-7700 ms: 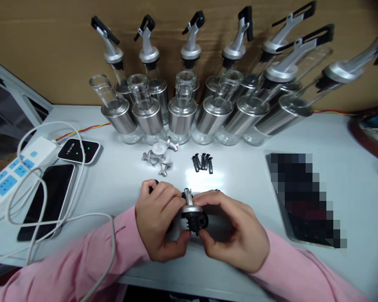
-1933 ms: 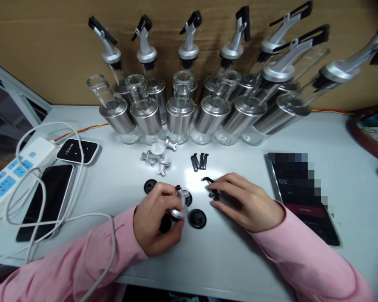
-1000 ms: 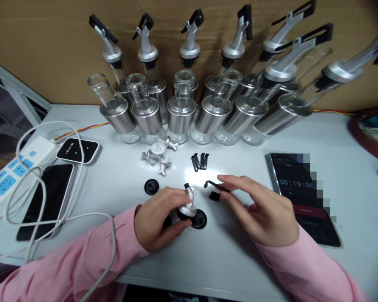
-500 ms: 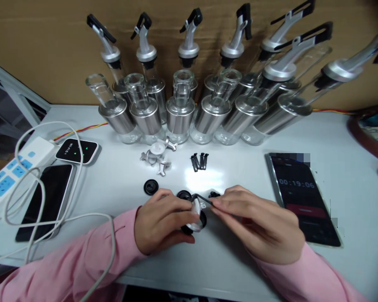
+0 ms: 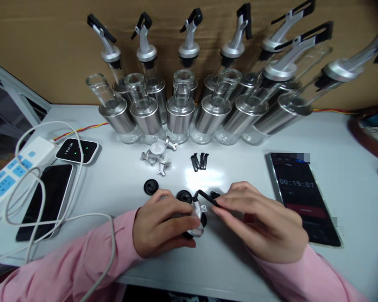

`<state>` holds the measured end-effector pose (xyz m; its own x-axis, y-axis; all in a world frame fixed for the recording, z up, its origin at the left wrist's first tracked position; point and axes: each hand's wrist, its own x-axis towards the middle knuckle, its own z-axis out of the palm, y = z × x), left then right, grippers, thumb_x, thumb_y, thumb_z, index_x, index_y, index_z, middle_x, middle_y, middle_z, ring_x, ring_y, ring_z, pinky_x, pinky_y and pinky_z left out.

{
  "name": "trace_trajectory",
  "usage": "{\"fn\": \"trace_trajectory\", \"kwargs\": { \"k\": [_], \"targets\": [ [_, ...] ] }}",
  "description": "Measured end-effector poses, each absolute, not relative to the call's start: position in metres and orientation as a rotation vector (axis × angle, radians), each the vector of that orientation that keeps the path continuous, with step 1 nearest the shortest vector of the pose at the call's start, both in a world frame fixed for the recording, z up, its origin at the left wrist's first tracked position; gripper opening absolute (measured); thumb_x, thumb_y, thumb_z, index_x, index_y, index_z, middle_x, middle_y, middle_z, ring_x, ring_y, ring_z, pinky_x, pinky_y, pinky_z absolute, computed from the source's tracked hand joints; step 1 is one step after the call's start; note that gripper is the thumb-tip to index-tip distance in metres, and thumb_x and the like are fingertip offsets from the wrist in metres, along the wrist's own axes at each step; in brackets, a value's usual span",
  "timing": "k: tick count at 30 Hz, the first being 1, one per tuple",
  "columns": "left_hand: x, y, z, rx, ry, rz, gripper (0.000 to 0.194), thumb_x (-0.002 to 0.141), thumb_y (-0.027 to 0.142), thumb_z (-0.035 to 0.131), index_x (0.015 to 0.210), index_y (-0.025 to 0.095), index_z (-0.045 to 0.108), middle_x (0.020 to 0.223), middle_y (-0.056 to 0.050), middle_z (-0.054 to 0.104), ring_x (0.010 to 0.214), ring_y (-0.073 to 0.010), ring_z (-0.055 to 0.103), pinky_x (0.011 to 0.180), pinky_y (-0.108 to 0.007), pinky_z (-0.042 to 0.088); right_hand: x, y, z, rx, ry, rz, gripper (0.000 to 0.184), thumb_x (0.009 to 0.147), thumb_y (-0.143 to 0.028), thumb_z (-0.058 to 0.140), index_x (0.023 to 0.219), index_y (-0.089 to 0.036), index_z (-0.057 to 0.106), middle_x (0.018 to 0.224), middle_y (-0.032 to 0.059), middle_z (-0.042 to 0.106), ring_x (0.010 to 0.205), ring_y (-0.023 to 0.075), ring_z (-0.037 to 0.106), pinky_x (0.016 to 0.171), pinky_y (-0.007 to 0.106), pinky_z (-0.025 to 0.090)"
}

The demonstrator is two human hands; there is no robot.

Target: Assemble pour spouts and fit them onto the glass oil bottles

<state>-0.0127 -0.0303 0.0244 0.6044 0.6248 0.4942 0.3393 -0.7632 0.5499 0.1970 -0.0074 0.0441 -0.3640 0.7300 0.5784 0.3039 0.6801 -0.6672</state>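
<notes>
My left hand (image 5: 165, 222) is closed around a silver pourer spout (image 5: 198, 220) with a black base, partly hidden by my fingers. Pinched between the thumb and fingers of my right hand (image 5: 264, 222) is a black lever (image 5: 208, 198). The lever's bent end is at the spout's black tip; whether the two touch I cannot tell. A black round stopper (image 5: 184, 196) lies just behind the spout, another stopper (image 5: 151, 186) to its left. Small black parts (image 5: 214, 195) sit beside my right fingers. Farther back are several silver spouts (image 5: 157, 157) and several black levers (image 5: 200, 162).
Glass bottles with steel sleeves (image 5: 180, 117) line the back, several topped with pourers (image 5: 189, 49). To the right lies a phone (image 5: 305, 197) running a timer. On the left are a dark phone (image 5: 45, 201), a Wi-Fi device (image 5: 78, 151), a power strip (image 5: 6, 180) and a loose white cable (image 5: 110, 226).
My right hand has picked up a lever from the table and brought it left to the spout's tip. The left hand has turned the spout and lowered it slightly.
</notes>
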Motion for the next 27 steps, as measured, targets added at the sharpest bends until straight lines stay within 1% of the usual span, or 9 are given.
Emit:
{"fn": "trace_trajectory", "kwargs": {
  "k": [4, 9, 13, 16, 19, 24, 27],
  "targets": [
    [-0.0098, -0.0317, 0.0227, 2.415, 0.846, 1.018, 0.02, 0.091, 0.032, 0.045, 0.105, 0.018, 0.048, 0.089, -0.006, 0.062, 0.079, -0.0138, 0.057, 0.077, -0.031, 0.041, 0.1972, -0.0076, 0.0444, -0.794, -1.957, 0.58, 0.025, 0.073, -0.006, 0.062, 0.091, -0.023, 0.06, 0.067, 0.0015, 0.067, 0.057, 0.015, 0.062, 0.054, 0.033, 0.05],
    [-0.0079, -0.0294, 0.0195, 2.464, 0.896, 1.12, 0.02, 0.091, 0.033, 0.045, 0.101, 0.018, 0.052, 0.09, -0.006, 0.059, 0.087, -0.0165, 0.055, 0.075, -0.033, 0.043, 0.1966, -0.0088, 0.0468, -0.739, -1.991, 0.656, 0.022, 0.074, -0.004, 0.061, 0.088, -0.02, 0.059, 0.069, 0.0019, 0.067, 0.058, 0.0129, 0.061, 0.056, 0.03, 0.05],
    [-0.0066, -0.0319, 0.0182, 2.434, 0.992, 1.208, 0.019, 0.089, 0.036, 0.047, 0.099, 0.021, 0.055, 0.099, -0.006, 0.052, 0.092, -0.0174, 0.054, 0.078, -0.033, 0.047, 0.1957, -0.0101, 0.0462, -0.735, -1.979, 0.709, 0.019, 0.073, -0.003, 0.061, 0.084, -0.019, 0.059, 0.067, 0.0018, 0.065, 0.057, 0.0118, 0.059, 0.055, 0.03, 0.05],
    [-0.006, -0.0351, 0.0173, 2.414, 1.043, 1.174, 0.018, 0.086, 0.034, 0.052, 0.1, 0.023, 0.056, 0.112, -0.008, 0.046, 0.095, -0.0177, 0.053, 0.078, -0.033, 0.05, 0.1952, -0.0105, 0.0462, -0.748, -1.967, 0.725, 0.018, 0.074, -0.004, 0.06, 0.083, -0.019, 0.058, 0.066, 0.0012, 0.064, 0.056, 0.0112, 0.056, 0.054, 0.029, 0.049],
    [-0.0067, -0.0357, 0.017, 2.409, 1.005, 1.136, 0.02, 0.085, 0.034, 0.054, 0.101, 0.022, 0.055, 0.123, -0.011, 0.041, 0.095, -0.0185, 0.054, 0.077, -0.035, 0.05, 0.1951, -0.0108, 0.0464, -0.741, -1.953, 0.744, 0.019, 0.073, -0.003, 0.059, 0.084, -0.019, 0.058, 0.066, 0.0016, 0.063, 0.056, 0.0111, 0.054, 0.053, 0.028, 0.048],
    [-0.0086, -0.0324, 0.0182, 2.464, 0.933, 1.037, 0.022, 0.086, 0.033, 0.054, 0.104, 0.02, 0.052, 0.126, -0.015, 0.043, 0.096, -0.0198, 0.055, 0.079, -0.037, 0.046, 0.1973, -0.0113, 0.0442, -0.744, -1.916, 0.742, 0.022, 0.073, -0.002, 0.059, 0.086, -0.018, 0.058, 0.066, 0.0018, 0.061, 0.057, 0.0117, 0.054, 0.053, 0.029, 0.048],
    [-0.0085, -0.0318, 0.0182, 2.468, 0.924, 1.06, 0.02, 0.087, 0.034, 0.051, 0.102, 0.02, 0.051, 0.127, -0.016, 0.043, 0.096, -0.0192, 0.055, 0.079, -0.036, 0.044, 0.198, -0.0111, 0.0431, -0.744, -1.893, 0.735, 0.024, 0.072, -0.001, 0.06, 0.088, -0.018, 0.059, 0.067, 0.0021, 0.062, 0.058, 0.0123, 0.056, 0.055, 0.029, 0.048]
  ]
}}
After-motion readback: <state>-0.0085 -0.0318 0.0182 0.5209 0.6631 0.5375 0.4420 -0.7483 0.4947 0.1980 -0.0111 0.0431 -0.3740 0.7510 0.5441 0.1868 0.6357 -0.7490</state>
